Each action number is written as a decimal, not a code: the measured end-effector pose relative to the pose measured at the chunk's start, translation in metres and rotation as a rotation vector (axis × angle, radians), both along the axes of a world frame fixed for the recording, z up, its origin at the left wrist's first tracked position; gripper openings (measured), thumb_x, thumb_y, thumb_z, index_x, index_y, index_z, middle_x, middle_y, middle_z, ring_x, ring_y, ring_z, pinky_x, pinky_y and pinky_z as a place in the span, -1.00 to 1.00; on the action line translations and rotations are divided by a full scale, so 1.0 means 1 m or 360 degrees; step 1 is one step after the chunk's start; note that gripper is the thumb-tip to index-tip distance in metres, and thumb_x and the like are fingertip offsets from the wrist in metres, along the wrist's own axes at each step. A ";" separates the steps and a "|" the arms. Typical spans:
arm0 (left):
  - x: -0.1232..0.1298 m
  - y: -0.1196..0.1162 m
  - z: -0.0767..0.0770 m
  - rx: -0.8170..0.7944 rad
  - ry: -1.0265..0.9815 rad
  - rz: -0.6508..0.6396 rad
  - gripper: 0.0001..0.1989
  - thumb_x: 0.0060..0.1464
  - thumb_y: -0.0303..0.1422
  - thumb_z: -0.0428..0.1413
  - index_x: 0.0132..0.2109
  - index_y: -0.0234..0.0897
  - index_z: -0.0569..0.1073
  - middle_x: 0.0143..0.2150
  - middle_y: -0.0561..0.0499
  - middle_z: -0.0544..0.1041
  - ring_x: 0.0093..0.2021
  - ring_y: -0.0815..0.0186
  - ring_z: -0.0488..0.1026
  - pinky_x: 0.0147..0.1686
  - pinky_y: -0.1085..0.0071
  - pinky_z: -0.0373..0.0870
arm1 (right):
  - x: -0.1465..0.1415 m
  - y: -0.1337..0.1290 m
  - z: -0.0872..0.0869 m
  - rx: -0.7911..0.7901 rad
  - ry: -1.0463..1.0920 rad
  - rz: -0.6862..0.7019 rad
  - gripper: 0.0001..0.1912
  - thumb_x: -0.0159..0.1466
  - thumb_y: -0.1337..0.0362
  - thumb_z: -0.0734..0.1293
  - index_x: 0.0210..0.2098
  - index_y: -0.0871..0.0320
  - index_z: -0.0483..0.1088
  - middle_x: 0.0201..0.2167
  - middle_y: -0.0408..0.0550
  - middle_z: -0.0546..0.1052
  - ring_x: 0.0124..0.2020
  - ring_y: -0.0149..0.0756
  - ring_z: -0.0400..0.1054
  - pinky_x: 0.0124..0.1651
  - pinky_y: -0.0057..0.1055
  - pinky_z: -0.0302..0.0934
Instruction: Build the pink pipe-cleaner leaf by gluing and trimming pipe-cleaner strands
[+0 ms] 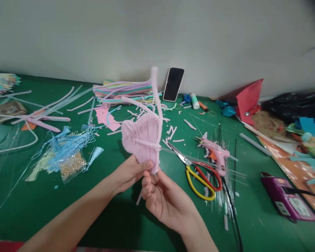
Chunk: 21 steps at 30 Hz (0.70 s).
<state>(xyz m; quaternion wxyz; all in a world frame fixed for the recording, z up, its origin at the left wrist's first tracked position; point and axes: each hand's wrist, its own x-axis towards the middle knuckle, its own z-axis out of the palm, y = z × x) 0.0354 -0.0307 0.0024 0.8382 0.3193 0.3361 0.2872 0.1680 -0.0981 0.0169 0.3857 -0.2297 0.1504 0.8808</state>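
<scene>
A pale pink piece built of pipe cleaners [143, 134], ribbed and shaped like a fan or leaf, is held up over the middle of the table. My left hand [132, 171] pinches its lower edge between thumb and fingers. Beside it, my right hand [162, 196] grips the bottom right corner, with fingers curled. One long pink pipe cleaner [155, 91] rises from the right side of the piece. Another slants off to the upper left. Part of the piece's lower edge is hidden behind my fingers.
Scissors [189, 163] and a pink glue gun [215, 150] lie right of my hands, over clear sticks. A purple power strip [287, 197] sits far right. Left are blue tassels [63, 143] and a bag of beads [72, 166]. Behind are pipe cleaners [126, 89] and a phone [174, 84].
</scene>
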 end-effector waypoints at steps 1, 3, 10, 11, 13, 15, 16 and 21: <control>-0.001 0.001 0.000 -0.0016 -0.0023 -0.0041 -0.50 -0.37 -0.10 0.44 -0.32 -0.34 0.51 -0.42 0.06 0.39 -0.46 0.44 0.30 -0.43 0.53 0.27 | -0.002 -0.001 0.002 -0.0027 0.0060 -0.0014 -0.72 0.09 0.23 0.52 -0.32 0.31 0.48 -0.50 -0.16 0.56 -0.46 -0.55 0.46 -0.39 -0.72 0.33; -0.005 0.003 -0.003 -0.0029 -0.0123 -0.0130 -0.48 -0.36 -0.12 0.44 -0.26 -0.32 0.53 -0.35 0.03 0.40 -0.44 0.44 0.31 -0.43 0.54 0.27 | -0.007 -0.004 0.005 -0.0056 0.0140 -0.0033 -0.69 0.01 0.33 0.56 -0.32 0.33 0.46 -0.52 -0.17 0.54 -0.48 -0.57 0.44 -0.41 -0.74 0.31; -0.015 0.009 -0.022 0.0025 -0.0440 -0.0248 -0.67 -0.30 -0.26 0.44 -0.36 -0.29 0.57 -0.19 -0.02 0.43 -0.25 0.36 0.39 -0.27 0.50 0.34 | -0.021 -0.005 0.004 0.0055 -0.0012 -0.0260 -0.70 -0.02 0.34 0.58 -0.35 0.28 0.46 -0.54 -0.22 0.46 -0.53 -0.60 0.35 -0.42 -0.71 0.31; -0.014 0.010 -0.022 0.0020 -0.0431 -0.0254 -0.58 -0.30 -0.27 0.44 -0.22 -0.25 0.58 -0.16 -0.03 0.46 -0.24 0.34 0.41 -0.26 0.47 0.36 | -0.022 -0.003 0.003 0.0128 -0.0125 -0.0309 -0.71 -0.03 0.33 0.58 -0.37 0.26 0.46 -0.54 -0.21 0.46 -0.53 -0.60 0.35 -0.42 -0.70 0.31; -0.011 0.010 -0.021 0.0001 -0.0408 -0.0248 -0.45 -0.22 -0.26 0.42 -0.01 -0.19 0.54 -0.12 -0.06 0.50 -0.26 0.32 0.44 -0.27 0.42 0.39 | -0.020 0.000 0.002 0.0293 -0.0435 -0.0422 -0.73 -0.02 0.29 0.58 -0.42 0.25 0.47 -0.54 -0.20 0.47 -0.53 -0.58 0.34 -0.41 -0.68 0.32; -0.007 0.010 -0.019 0.0001 -0.0400 -0.0198 -0.56 -0.12 -0.25 0.37 -0.05 -0.23 0.55 -0.18 -0.06 0.54 -0.27 0.32 0.46 -0.25 0.40 0.42 | -0.014 0.001 -0.001 0.0464 -0.0814 -0.0553 -0.75 0.03 0.23 0.56 -0.44 0.24 0.47 -0.54 -0.19 0.47 -0.52 -0.57 0.34 -0.40 -0.66 0.31; -0.006 0.010 -0.017 0.0012 -0.0398 -0.0151 -0.66 -0.06 -0.27 0.35 -0.10 -0.26 0.57 -0.21 -0.05 0.55 -0.26 0.32 0.47 -0.24 0.41 0.42 | -0.010 0.001 -0.003 0.0543 -0.1008 -0.0613 -0.75 0.06 0.20 0.54 -0.44 0.24 0.47 -0.53 -0.19 0.48 -0.51 -0.56 0.34 -0.39 -0.66 0.31; -0.011 0.012 -0.007 0.0054 -0.0456 0.0046 -0.70 -0.14 -0.64 0.27 -0.23 -0.25 0.61 -0.20 0.03 0.61 -0.11 0.32 0.49 0.02 0.35 0.39 | 0.017 -0.003 -0.010 0.0803 -0.1760 -0.0703 -0.72 0.11 0.08 0.49 -0.42 0.17 0.45 -0.54 -0.19 0.48 -0.48 -0.49 0.36 -0.35 -0.57 0.30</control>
